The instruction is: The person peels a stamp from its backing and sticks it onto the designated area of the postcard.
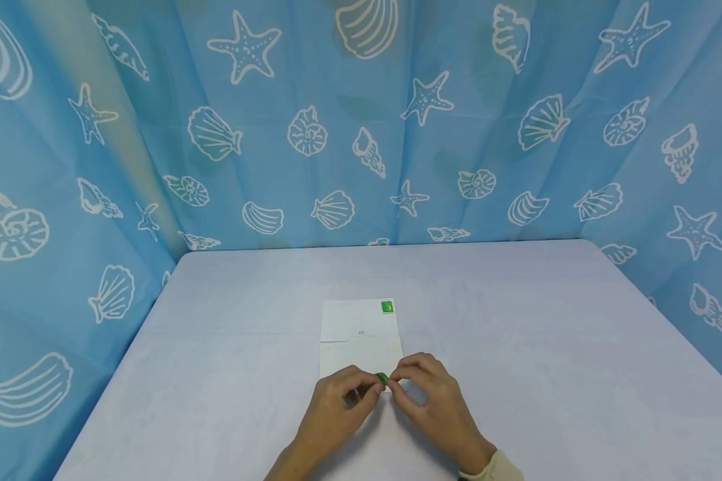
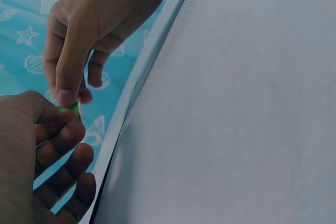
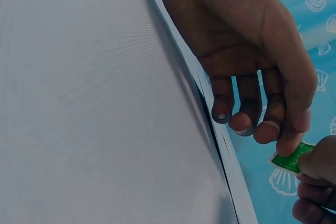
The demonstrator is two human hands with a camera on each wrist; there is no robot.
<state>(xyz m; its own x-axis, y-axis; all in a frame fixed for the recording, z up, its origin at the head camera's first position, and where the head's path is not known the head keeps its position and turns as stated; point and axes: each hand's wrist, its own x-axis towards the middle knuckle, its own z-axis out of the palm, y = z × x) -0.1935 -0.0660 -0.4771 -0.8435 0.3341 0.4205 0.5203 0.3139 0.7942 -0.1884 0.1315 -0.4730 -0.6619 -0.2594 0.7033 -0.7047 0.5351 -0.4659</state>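
A small green stamp [image 1: 382,378] with a pale edge is held between my two hands, just above the near end of a white envelope [image 1: 361,354]. My left hand [image 1: 339,404] pinches one side of it between thumb and forefinger. From the other side, my right hand [image 1: 436,404] pinches it with thumb and fingertips. The right wrist view shows the stamp [image 3: 290,161] tilted, its green face partly covered by fingers. In the left wrist view only a sliver of the stamp [image 2: 76,109] shows.
Beyond the hands lies a second white envelope [image 1: 350,319], meeting the nearer one, with a green stamp [image 1: 388,306] in its far right corner and a small dark mark. Both lie on a white-covered table [image 1: 228,361]. A blue seashell-patterned curtain [image 1: 361,120] surrounds its far side and ends.
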